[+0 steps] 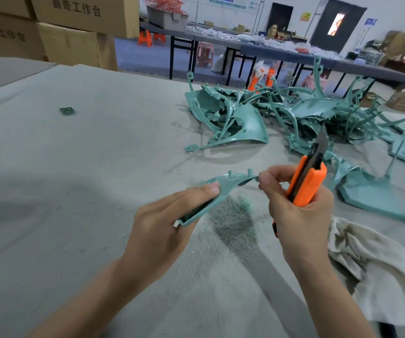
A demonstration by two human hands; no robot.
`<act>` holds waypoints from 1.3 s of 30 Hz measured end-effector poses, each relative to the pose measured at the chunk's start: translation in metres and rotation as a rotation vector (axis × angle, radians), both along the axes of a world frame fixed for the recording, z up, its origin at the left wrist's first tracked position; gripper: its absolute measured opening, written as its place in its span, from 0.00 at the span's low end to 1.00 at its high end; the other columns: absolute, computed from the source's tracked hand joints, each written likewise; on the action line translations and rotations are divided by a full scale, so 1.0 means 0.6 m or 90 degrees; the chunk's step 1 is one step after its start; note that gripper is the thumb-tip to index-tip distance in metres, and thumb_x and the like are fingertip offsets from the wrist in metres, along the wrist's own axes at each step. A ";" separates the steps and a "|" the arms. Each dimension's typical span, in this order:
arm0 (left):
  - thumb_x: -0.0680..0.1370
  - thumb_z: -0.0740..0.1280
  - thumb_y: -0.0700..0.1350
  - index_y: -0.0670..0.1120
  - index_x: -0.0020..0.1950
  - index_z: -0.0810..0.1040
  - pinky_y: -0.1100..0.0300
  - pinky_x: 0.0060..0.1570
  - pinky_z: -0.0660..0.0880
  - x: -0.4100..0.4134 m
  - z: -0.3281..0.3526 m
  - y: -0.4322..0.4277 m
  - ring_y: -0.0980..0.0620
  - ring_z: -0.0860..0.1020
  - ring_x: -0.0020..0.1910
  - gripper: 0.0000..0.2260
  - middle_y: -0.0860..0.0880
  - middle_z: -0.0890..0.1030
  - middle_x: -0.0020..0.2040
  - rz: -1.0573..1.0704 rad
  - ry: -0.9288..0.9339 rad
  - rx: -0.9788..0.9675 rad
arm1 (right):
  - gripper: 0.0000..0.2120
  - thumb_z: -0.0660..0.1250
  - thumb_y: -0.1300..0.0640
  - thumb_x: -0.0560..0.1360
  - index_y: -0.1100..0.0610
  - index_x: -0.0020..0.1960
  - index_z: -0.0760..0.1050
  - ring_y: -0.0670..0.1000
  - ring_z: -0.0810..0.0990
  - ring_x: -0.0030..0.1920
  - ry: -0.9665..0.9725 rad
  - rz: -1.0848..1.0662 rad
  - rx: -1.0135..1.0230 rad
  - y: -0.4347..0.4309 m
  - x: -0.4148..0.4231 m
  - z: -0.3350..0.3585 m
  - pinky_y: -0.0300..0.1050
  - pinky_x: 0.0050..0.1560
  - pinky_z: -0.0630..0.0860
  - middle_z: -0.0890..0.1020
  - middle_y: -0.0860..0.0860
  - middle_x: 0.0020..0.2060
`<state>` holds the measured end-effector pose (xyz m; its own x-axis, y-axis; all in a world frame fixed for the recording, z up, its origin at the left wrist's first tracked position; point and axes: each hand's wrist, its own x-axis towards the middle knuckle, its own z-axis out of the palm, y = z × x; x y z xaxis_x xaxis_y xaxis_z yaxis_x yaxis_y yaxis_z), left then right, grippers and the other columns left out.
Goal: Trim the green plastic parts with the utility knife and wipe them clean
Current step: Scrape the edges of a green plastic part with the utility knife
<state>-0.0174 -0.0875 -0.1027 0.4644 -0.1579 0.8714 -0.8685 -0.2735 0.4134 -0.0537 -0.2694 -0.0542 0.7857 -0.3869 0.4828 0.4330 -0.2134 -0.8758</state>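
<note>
Currently left hand (164, 228) grips curved green part (223, 185) above shavings (233, 220); right hand (299, 215) wraps utility knife (310, 184), blade up, fingertips apparently pinching the part's tip too.

Soft, even indoor light fills the room, bright with no hard glare. A broad, faint shadow darkens the grey table cover (50, 203) at the left, and narrower shadows trail below the hands. The left hand (164, 225), right hand (301, 215), knife (310, 184) and held green part (225, 184) are sharp. The pile of green parts (301, 113) smears toward the right edge. The boxes (69, 40) lean with lens distortion. A bright pane (337, 23) in the far dark door is blown out.
</note>
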 end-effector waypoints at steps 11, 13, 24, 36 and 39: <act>0.73 0.69 0.30 0.42 0.59 0.80 0.66 0.60 0.73 0.003 0.004 0.009 0.59 0.78 0.60 0.16 0.55 0.79 0.60 0.025 -0.047 0.009 | 0.12 0.67 0.55 0.75 0.48 0.33 0.78 0.46 0.66 0.25 0.016 -0.004 0.102 -0.017 -0.001 0.008 0.37 0.24 0.61 0.73 0.48 0.27; 0.73 0.68 0.27 0.41 0.60 0.79 0.63 0.62 0.73 0.004 0.005 0.011 0.56 0.78 0.61 0.18 0.53 0.80 0.60 0.024 -0.073 0.025 | 0.16 0.67 0.52 0.77 0.50 0.30 0.76 0.44 0.69 0.24 0.025 0.002 0.075 -0.018 -0.001 0.006 0.34 0.25 0.64 0.74 0.46 0.25; 0.79 0.64 0.35 0.39 0.58 0.80 0.45 0.64 0.69 0.007 0.009 0.022 0.45 0.76 0.64 0.10 0.44 0.80 0.60 0.112 -0.272 0.204 | 0.21 0.75 0.43 0.65 0.48 0.55 0.80 0.47 0.64 0.21 0.146 0.188 0.060 0.004 0.000 0.000 0.35 0.23 0.63 0.77 0.45 0.25; 0.81 0.63 0.38 0.39 0.51 0.84 0.43 0.64 0.70 -0.002 0.021 0.019 0.44 0.79 0.60 0.10 0.44 0.82 0.56 0.136 -0.347 0.284 | 0.05 0.77 0.55 0.69 0.53 0.38 0.83 0.48 0.60 0.23 0.183 0.069 0.025 0.006 0.004 -0.008 0.38 0.23 0.60 0.66 0.56 0.24; 0.81 0.63 0.38 0.38 0.52 0.84 0.43 0.64 0.70 0.000 0.020 0.019 0.44 0.79 0.60 0.10 0.43 0.82 0.57 0.134 -0.342 0.281 | 0.09 0.72 0.46 0.67 0.52 0.36 0.82 0.43 0.63 0.21 0.160 0.039 0.014 0.012 0.001 -0.007 0.34 0.23 0.61 0.69 0.44 0.20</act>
<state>-0.0172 -0.0761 -0.0908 0.0497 -0.5017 0.8636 -0.8309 -0.5006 -0.2430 -0.0529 -0.2622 -0.0586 0.9020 -0.3433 0.2618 0.2131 -0.1734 -0.9615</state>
